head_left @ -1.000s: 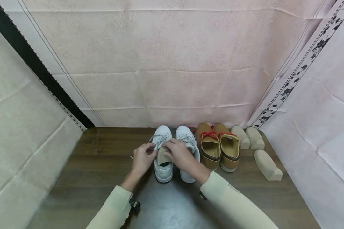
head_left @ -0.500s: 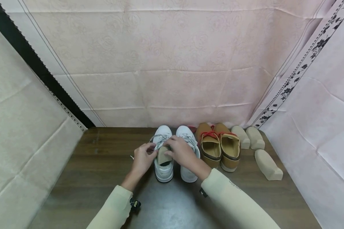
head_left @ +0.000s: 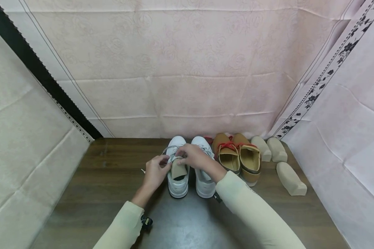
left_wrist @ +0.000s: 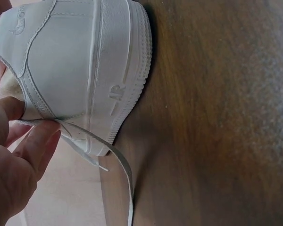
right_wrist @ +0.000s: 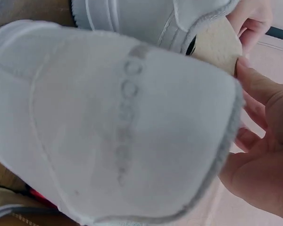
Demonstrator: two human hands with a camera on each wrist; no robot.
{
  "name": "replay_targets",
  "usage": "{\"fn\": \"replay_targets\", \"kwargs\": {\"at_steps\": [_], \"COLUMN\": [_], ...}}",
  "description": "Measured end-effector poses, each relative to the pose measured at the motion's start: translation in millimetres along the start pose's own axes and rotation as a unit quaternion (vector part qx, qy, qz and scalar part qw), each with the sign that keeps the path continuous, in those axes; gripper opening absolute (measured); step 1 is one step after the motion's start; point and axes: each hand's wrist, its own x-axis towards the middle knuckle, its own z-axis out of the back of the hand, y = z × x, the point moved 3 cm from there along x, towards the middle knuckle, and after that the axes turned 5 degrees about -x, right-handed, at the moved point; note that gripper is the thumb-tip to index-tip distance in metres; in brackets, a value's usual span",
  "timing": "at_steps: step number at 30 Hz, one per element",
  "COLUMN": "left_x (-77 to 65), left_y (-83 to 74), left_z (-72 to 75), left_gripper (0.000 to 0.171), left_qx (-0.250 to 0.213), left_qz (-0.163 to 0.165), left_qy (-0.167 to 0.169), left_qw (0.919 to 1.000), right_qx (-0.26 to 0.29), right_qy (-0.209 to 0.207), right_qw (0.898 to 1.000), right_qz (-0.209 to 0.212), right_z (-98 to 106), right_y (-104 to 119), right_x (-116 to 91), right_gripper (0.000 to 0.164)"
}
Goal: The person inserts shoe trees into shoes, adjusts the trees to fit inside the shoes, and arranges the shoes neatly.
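Note:
Two white sneakers stand side by side in the head view. My left hand [head_left: 156, 172] is at the laced side of the left sneaker [head_left: 178, 188]; in the left wrist view its thumb and finger pinch a grey-white shoelace [left_wrist: 96, 138] near the eyelets. Inside that shoe's opening sits a beige piece [head_left: 178, 170], coloured like the loose blocks at the right. My right hand [head_left: 194, 157] is over its upper end, thumb and fingers apart; one fingertip touches its edge in the right wrist view. The right sneaker [right_wrist: 104, 122] hides part of this hand's work.
Tan shoes [head_left: 250, 162] with red laces stand right of the sneakers. Beige foot-shaped blocks [head_left: 291, 180] lie beyond them. A patterned cloth [head_left: 180, 86] hangs behind the brown wooden surface [head_left: 118, 193], with pale cloth at both sides.
My right hand has moved slightly forward, uncovering more of the beige piece and of the right sneaker's heel. My left hand stays in place at the laces.

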Motion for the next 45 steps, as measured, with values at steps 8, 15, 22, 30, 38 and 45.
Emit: {"fn": "replay_targets", "kwargs": {"at_steps": [8,15,22,30,38,45], "left_x": [0.2,-1.1,-1.9,0.8,-0.3,-2.2], "left_y": [-0.9,-2.8,-2.6,0.1,-5.4,-8.6], "left_z": [0.7,0.6,1.1,-0.9,0.2,1.2], "left_gripper": [0.02,0.02,0.02,0.02,0.021,0.019], "left_qx": [0.004,0.001,-0.008,-0.004,0.003,0.01], "left_qz": [0.002,-0.002,0.0,0.002,0.007,-0.004], "left_qy": [-0.007,-0.015,-0.015,-0.013,-0.012,-0.017], "left_qw": [1.0,0.9999,0.9999,0.9999,0.9999,0.9998], "right_qx": [-0.074,-0.103,-0.137,-0.127,-0.118,-0.165], "right_qy": [-0.038,-0.086,-0.111,-0.127,-0.114,-0.12], "right_qw": [0.996,0.991,0.984,0.983,0.985,0.978], "right_qz": [0.021,0.01,0.011,0.032,0.047,0.029], "right_z": [-7.3,-18.1,-26.8,-28.3,-24.4,-26.3], "right_y": [8.6,7.5,5.7,0.2,0.9,4.3], "right_x": [-1.7,-8.2,-8.1,-5.6,-3.6,-6.1], "right_gripper": [0.032,0.029,0.03,0.028,0.029,0.035]}}
